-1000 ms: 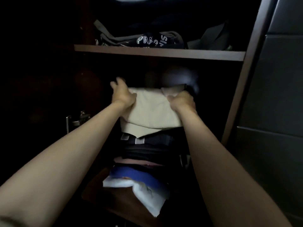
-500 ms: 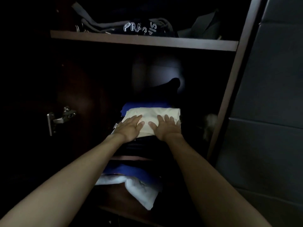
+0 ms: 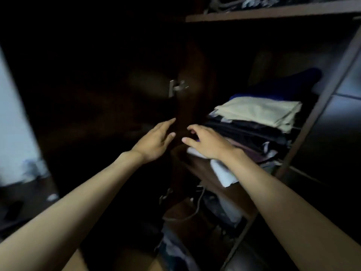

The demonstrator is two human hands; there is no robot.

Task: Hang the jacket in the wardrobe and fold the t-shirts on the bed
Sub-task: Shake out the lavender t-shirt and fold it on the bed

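A dark brown wooden wardrobe (image 3: 197, 169) stands open. Inside it, a folded cream t-shirt (image 3: 259, 111) lies on top of a stack of dark folded clothes (image 3: 254, 137). Left of that stack, the left hand (image 3: 154, 141) and right hand (image 3: 207, 142) hover with fingers loosely spread, grasping nothing, near a metal door hinge (image 3: 175, 87).
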